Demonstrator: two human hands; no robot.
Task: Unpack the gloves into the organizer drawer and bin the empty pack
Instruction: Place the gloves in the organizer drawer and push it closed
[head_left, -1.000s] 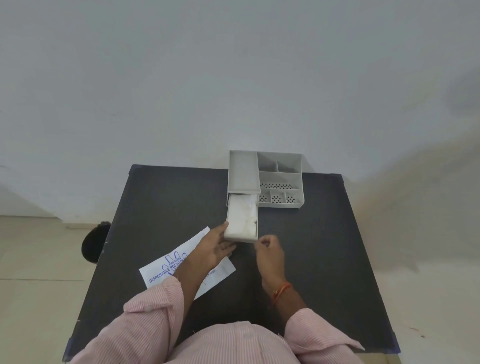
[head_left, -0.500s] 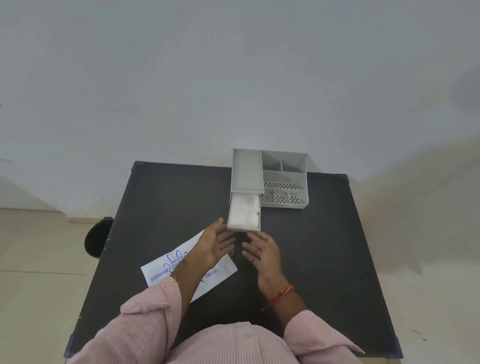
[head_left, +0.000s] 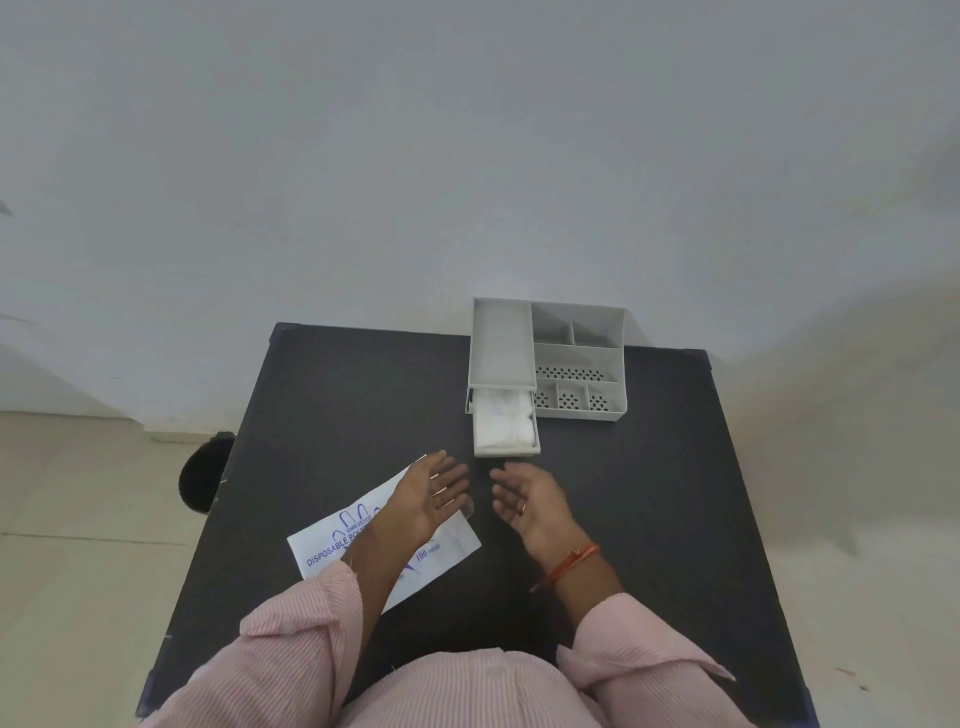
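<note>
Both hands have drawn back from the drawer (head_left: 506, 427) front since a second ago, and it now sits further in, partly open, white gloves (head_left: 505, 425) filling it. Left hand (head_left: 434, 498) and right hand (head_left: 530, 503) hover apart, fingers spread, gripping nothing. Empty pack (head_left: 332, 546) lies flat beneath the left forearm (near the table's (head_left: 649, 493) left edge). Organizer (head_left: 576, 358) stands at the far edge; bare surface lies right.

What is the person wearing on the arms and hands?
Both arms have pale pink sleeves with fine stripes, pushed up toward the elbows. The right hand has an orange-red thread bracelet at the wrist and what looks like a thin ring on one finger. The left hand is bare, with nothing at its wrist.
</note>
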